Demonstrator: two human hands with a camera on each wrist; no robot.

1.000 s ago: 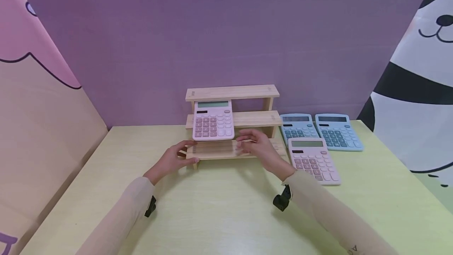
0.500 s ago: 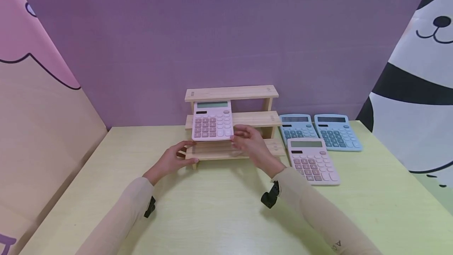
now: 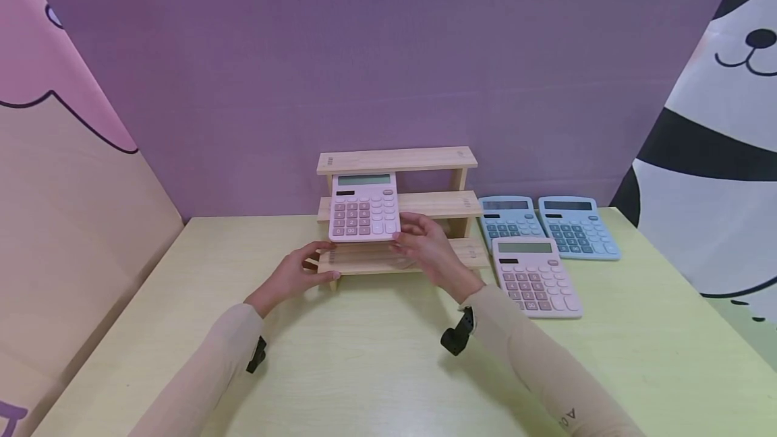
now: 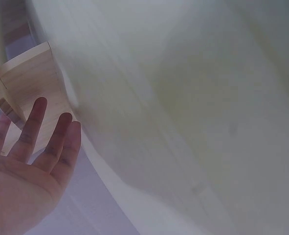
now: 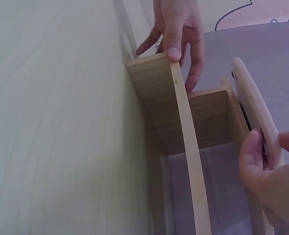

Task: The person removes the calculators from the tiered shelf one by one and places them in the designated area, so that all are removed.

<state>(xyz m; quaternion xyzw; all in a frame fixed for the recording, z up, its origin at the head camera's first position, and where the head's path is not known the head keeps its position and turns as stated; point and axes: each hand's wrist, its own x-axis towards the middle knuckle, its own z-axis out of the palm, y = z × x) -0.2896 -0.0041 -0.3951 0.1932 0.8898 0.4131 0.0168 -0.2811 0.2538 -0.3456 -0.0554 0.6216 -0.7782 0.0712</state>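
Observation:
A pink calculator [image 3: 364,211] leans back, display up, on the middle tier of a three-tier wooden shelf rack [image 3: 434,204], toward its left side. My right hand [image 3: 432,253] pinches the calculator's lower right corner. In the right wrist view the thumb and fingers of that hand [image 5: 280,188] lie on either face of the calculator [image 5: 255,105]. At the left end of the bottom tier, my left hand [image 3: 290,278] holds the rack, its thumb at the front edge. The left wrist view shows that hand's fingers [image 4: 33,127] spread along the rack's side panel [image 4: 29,78].
Right of the rack, a second pink calculator [image 3: 528,246] lies on the table [image 3: 364,369], in front of two blue calculators [image 3: 516,228]. A purple cloth backdrop [image 3: 394,52] rises behind the rack. Printed panels stand at both sides.
My right hand has moved left from over the bottom tier to the calculator's lower right corner and taken hold of it. The left hand stays at the rack's end.

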